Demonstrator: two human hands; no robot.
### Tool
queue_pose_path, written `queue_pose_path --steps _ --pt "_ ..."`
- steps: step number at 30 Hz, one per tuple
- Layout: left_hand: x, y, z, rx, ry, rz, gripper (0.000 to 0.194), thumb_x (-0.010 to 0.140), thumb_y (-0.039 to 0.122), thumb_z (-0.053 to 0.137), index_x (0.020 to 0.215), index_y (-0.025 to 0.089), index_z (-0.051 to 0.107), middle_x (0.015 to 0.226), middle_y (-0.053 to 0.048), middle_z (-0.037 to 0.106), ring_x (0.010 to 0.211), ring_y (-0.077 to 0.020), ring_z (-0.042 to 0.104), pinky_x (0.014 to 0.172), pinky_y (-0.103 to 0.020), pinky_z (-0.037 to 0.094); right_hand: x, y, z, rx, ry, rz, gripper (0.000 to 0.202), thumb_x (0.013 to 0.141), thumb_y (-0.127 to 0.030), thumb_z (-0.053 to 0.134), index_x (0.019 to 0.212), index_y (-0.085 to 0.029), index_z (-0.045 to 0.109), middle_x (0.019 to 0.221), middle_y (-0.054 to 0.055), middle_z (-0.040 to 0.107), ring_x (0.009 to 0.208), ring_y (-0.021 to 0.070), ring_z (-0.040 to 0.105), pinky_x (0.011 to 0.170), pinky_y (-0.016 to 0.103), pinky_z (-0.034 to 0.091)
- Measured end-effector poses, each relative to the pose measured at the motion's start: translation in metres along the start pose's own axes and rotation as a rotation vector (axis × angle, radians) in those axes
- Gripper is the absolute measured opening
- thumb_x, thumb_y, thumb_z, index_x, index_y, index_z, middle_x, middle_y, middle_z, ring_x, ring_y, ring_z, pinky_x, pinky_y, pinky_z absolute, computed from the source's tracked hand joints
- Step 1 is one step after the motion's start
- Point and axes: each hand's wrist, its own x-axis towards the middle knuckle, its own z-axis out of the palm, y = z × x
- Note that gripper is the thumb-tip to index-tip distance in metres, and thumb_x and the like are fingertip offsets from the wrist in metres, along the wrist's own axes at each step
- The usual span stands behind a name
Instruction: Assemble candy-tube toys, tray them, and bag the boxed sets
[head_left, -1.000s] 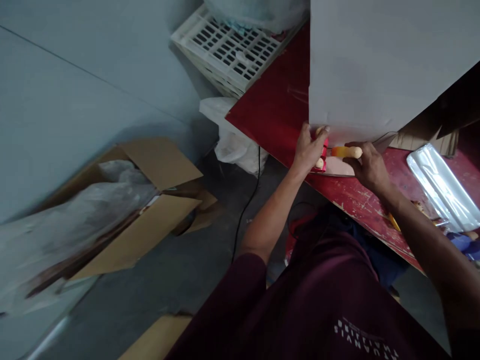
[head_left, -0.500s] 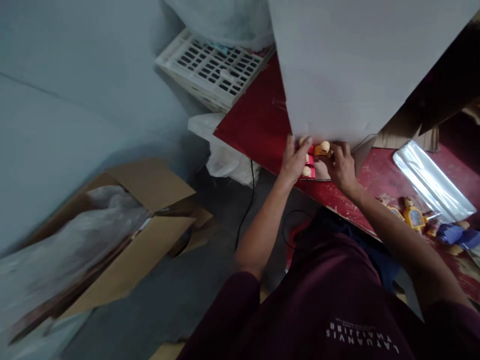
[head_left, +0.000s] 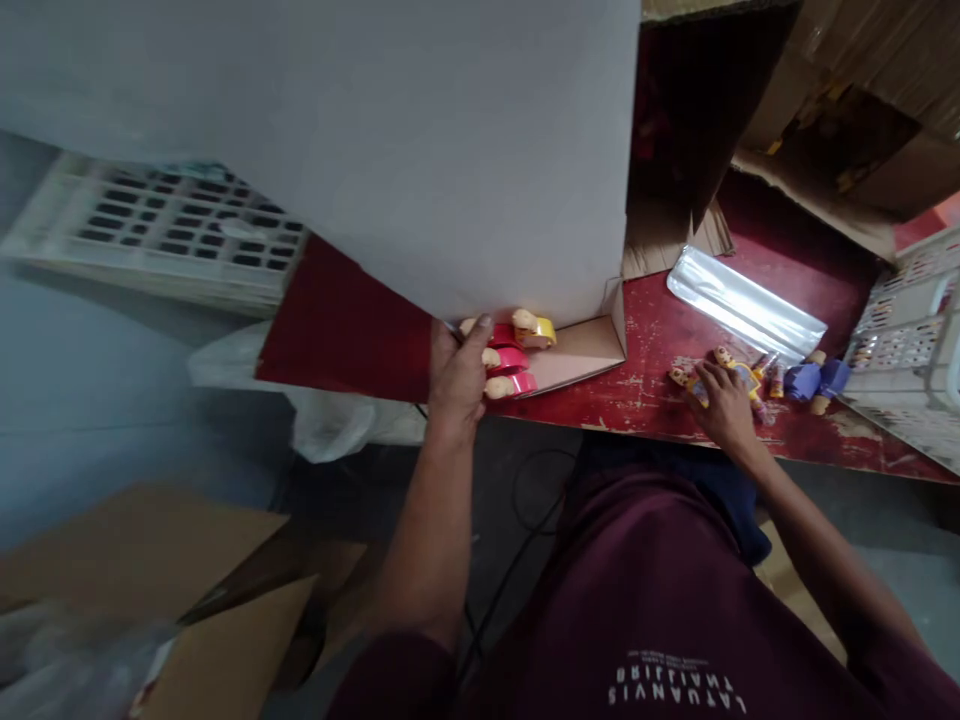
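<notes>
My left hand (head_left: 454, 385) is wrapped round the left end of a shallow cardboard box (head_left: 577, 358), its thumb over the rim by the toys. Inside that end lie several red toys (head_left: 511, 358) with beige rounded heads, and one yellow toy (head_left: 536, 332) beside them. The box's tall white lid panel (head_left: 465, 160) stands up behind. Over on the right, my right hand (head_left: 726, 405) has its curled fingers on a yellow toy figure (head_left: 699, 390) on the red table. A second yellow figure (head_left: 742, 372) lies against that hand; its fingertips are partly hidden.
Purple toys (head_left: 817, 380) lie right of my right hand, and clear plastic bags (head_left: 746, 305) behind it. A white basket (head_left: 911, 340) stands at the table's right end. Another white crate (head_left: 180, 225) is at far left. An open carton (head_left: 232, 640) sits low at left.
My right hand has left the yellow toy in the box and moved right to the yellow figures on the table. My left hand stays at the box end. The view has swung right.
</notes>
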Motion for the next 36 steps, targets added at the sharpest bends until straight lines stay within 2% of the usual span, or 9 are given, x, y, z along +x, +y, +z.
queue_pose_path --steps 3,5,9,14,17,20,22,29,36 --pt "-0.003 0.013 0.018 -0.094 0.042 -0.065 0.045 0.084 0.057 0.070 0.114 0.025 0.059 0.113 -0.007 0.069 0.112 -0.0243 0.066 0.097 -0.040 0.056 -0.010 0.033 -0.006 -0.072 -0.220 -0.056 0.059 0.090 -0.025 0.061 0.147 -0.012 0.052 0.131 0.022 0.062 0.122 0.0390 0.055 0.101 0.059 0.048" --pt "-0.005 0.019 0.027 -0.131 -0.001 -0.095 0.047 0.082 0.055 0.074 0.113 0.023 0.058 0.115 -0.008 0.069 0.110 -0.0232 0.067 0.093 -0.038 0.057 -0.004 0.026 -0.009 0.013 -0.177 -0.058 0.062 0.088 -0.025 0.061 0.148 -0.013 0.050 0.127 0.021 0.062 0.121 0.0379 0.056 0.101 0.057 0.050" --pt "-0.013 0.025 0.030 -0.085 0.047 -0.093 0.046 0.087 0.057 0.068 0.115 0.022 0.055 0.114 -0.009 0.068 0.104 -0.0219 0.068 0.087 -0.036 0.058 0.017 -0.032 -0.019 0.462 0.132 0.091 0.059 0.088 -0.043 0.067 0.139 -0.020 0.050 0.123 0.015 0.061 0.106 0.0298 0.064 0.089 0.049 0.058" --pt "-0.035 0.045 0.016 0.316 0.552 0.339 0.043 0.092 0.050 0.064 0.121 0.020 0.053 0.122 -0.013 0.062 0.118 -0.0254 0.060 0.103 -0.046 0.050 0.050 -0.116 0.000 0.774 0.280 0.137 0.058 0.083 -0.057 0.074 0.122 -0.019 0.055 0.111 0.012 0.066 0.094 0.0251 0.067 0.084 0.042 0.059" --pt "-0.037 0.061 0.013 0.529 0.309 0.567 0.030 0.098 0.043 0.056 0.116 0.020 0.060 0.114 -0.011 0.068 0.113 -0.0259 0.063 0.103 -0.046 0.048 0.069 -0.141 0.025 0.744 0.274 0.134 0.059 0.079 -0.066 0.074 0.109 -0.019 0.056 0.098 0.009 0.067 0.085 0.0245 0.066 0.077 0.041 0.058" --pt "-0.028 0.070 0.017 0.685 -0.099 0.608 0.035 0.101 0.038 0.051 0.129 0.020 0.063 0.127 -0.012 0.069 0.116 -0.0285 0.062 0.102 -0.046 0.046 0.076 -0.147 0.041 0.643 0.270 0.113 0.057 0.080 -0.071 0.069 0.102 -0.021 0.054 0.091 0.008 0.065 0.080 0.0248 0.065 0.071 0.040 0.056" --pt "-0.021 0.071 0.021 0.777 -0.234 0.605 0.037 0.102 0.032 0.048 0.133 0.020 0.063 0.130 -0.012 0.069 0.115 -0.0299 0.063 0.100 -0.047 0.046 0.075 -0.148 0.044 0.565 0.283 0.081 0.055 0.084 -0.069 0.066 0.105 -0.020 0.053 0.093 0.009 0.064 0.081 0.0258 0.064 0.071 0.041 0.056" --pt "-0.008 0.069 0.025 0.871 -0.258 0.603 0.025 0.100 0.030 0.051 0.105 0.024 0.075 0.102 -0.008 0.074 0.094 -0.0272 0.066 0.087 -0.043 0.047 0.081 -0.168 0.042 0.355 0.112 -0.184 0.029 0.098 -0.044 0.060 0.109 -0.018 0.054 0.101 0.016 0.063 0.094 0.0313 0.062 0.082 0.048 0.056" --pt "0.004 0.063 0.023 0.874 -0.230 0.667 0.026 0.098 0.036 0.053 0.096 0.025 0.077 0.093 -0.008 0.076 0.082 -0.0286 0.067 0.077 -0.045 0.048 0.087 -0.183 0.048 0.271 0.028 -0.183 0.032 0.099 -0.036 0.060 0.127 -0.022 0.055 0.112 0.013 0.068 0.103 0.0300 0.066 0.091 0.047 0.059"
